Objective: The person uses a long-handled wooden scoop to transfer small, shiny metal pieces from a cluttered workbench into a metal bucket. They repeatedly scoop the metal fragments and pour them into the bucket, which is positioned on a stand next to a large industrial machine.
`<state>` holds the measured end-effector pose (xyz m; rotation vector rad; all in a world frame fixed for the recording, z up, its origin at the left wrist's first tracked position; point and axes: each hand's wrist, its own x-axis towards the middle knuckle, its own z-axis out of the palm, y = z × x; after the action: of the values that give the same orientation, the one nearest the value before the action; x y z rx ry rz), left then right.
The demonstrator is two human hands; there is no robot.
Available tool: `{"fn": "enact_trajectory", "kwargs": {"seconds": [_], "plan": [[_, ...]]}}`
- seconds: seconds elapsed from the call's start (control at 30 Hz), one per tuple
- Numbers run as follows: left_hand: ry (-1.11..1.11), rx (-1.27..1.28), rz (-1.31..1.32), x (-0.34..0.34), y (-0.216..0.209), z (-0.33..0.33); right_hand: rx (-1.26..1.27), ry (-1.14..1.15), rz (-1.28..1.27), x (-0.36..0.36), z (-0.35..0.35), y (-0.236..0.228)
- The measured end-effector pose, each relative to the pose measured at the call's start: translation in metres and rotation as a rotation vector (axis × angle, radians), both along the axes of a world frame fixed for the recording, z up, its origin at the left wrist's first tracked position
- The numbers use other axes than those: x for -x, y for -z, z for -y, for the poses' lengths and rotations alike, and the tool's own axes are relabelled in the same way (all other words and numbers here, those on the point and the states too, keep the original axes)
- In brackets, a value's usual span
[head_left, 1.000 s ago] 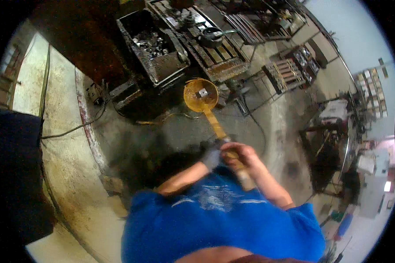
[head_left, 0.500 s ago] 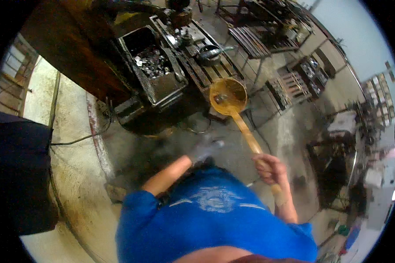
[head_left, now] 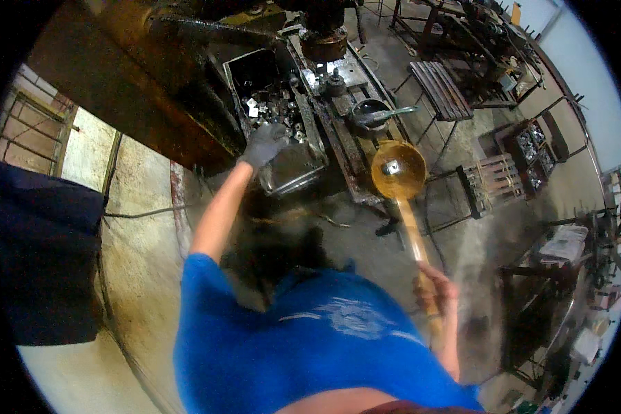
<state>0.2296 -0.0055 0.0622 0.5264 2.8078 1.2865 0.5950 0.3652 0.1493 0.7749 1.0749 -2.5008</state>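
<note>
My right hand (head_left: 439, 292) is wrapped round the pale handle of a long-handled ladle (head_left: 399, 170). The ladle's round, yellowish-brown bowl points away from me, with a small shiny piece inside. My left arm stretches forward, and its grey-gloved hand (head_left: 265, 145) is over the near part of a dark metal bin (head_left: 296, 176). Small silvery metal pieces (head_left: 253, 107) lie heaped in that bin, right by the gloved fingers. Those fingers blend into the dark pieces, so their grip is unclear.
Right of the bin runs a grimy machine bed (head_left: 334, 141) carrying a dark bowl (head_left: 370, 119) with a tool laid across it. A slatted stand (head_left: 441, 90) and a wooden rack (head_left: 493, 181) are farther right. Cables (head_left: 145, 212) trail over the floor at left.
My left hand has moved forward from near my body to the metal bin. My right hand still grips the ladle, and the whole view has shifted.
</note>
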Motion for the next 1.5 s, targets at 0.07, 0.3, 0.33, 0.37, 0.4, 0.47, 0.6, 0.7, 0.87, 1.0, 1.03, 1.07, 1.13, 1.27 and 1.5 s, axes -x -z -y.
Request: {"fn": "enact_trajectory", "kwargs": {"seconds": [0.07, 0.3, 0.33, 0.37, 0.4, 0.47, 0.6, 0.7, 0.87, 1.0, 1.03, 1.07, 1.13, 1.27, 1.5], "plan": [[-0.071, 0.054, 0.252, 0.033, -0.026, -0.015, -0.131, 0.02, 0.146, 0.011, 0.012, -0.001], [0.115, 1.011, 0.101, 0.188, 0.025, 0.002, -0.073, 0.204, 0.013, 0.046, 0.048, -0.002], [0.148, 1.067, 0.132, 0.204, 0.033, 0.0, -0.037, 0.228, -0.026, 0.047, 0.055, -0.002], [0.152, 1.108, 0.159, 0.213, 0.038, 0.0, -0.043, 0.295, 0.025, 0.049, 0.063, -0.003], [0.127, 1.119, 0.173, 0.221, 0.043, 0.0, -0.048, 0.33, 0.012, 0.048, 0.069, 0.0], [0.078, 1.13, 0.19, 0.227, 0.054, 0.005, -0.063, 0.391, -0.008, 0.043, 0.08, 0.002], [0.001, 1.16, 0.209, 0.221, 0.068, 0.018, -0.078, 0.432, 0.111, 0.048, 0.09, -0.006], [-0.012, 1.177, 0.198, 0.224, 0.068, 0.012, -0.004, 0.45, -0.036, 0.047, 0.091, 0.0], [-0.021, 1.21, 0.205, 0.232, 0.078, 0.01, -0.255, 0.479, 0.129, 0.046, 0.092, 0.001], [-0.074, 1.218, 0.286, 0.234, 0.085, 0.019, -0.094, 0.527, 0.109, 0.05, 0.088, -0.003], [-0.062, 1.163, 0.308, 0.233, 0.085, 0.018, 0.004, 0.535, 0.095, 0.051, 0.084, -0.004], [-0.053, 1.109, 0.334, 0.229, 0.085, 0.017, 0.104, 0.544, 0.092, 0.049, 0.08, -0.005], [-0.001, 1.13, 0.183, 0.219, 0.079, -0.015, 0.124, 0.601, 0.049, 0.049, 0.083, -0.006], [-0.063, 1.12, 0.122, 0.211, 0.068, -0.025, 0.194, 0.571, 0.049, 0.049, 0.074, -0.009], [-0.062, 1.08, 0.304, 0.233, 0.065, -0.003, 0.142, 0.549, 0.111, 0.054, 0.071, -0.014]]}}
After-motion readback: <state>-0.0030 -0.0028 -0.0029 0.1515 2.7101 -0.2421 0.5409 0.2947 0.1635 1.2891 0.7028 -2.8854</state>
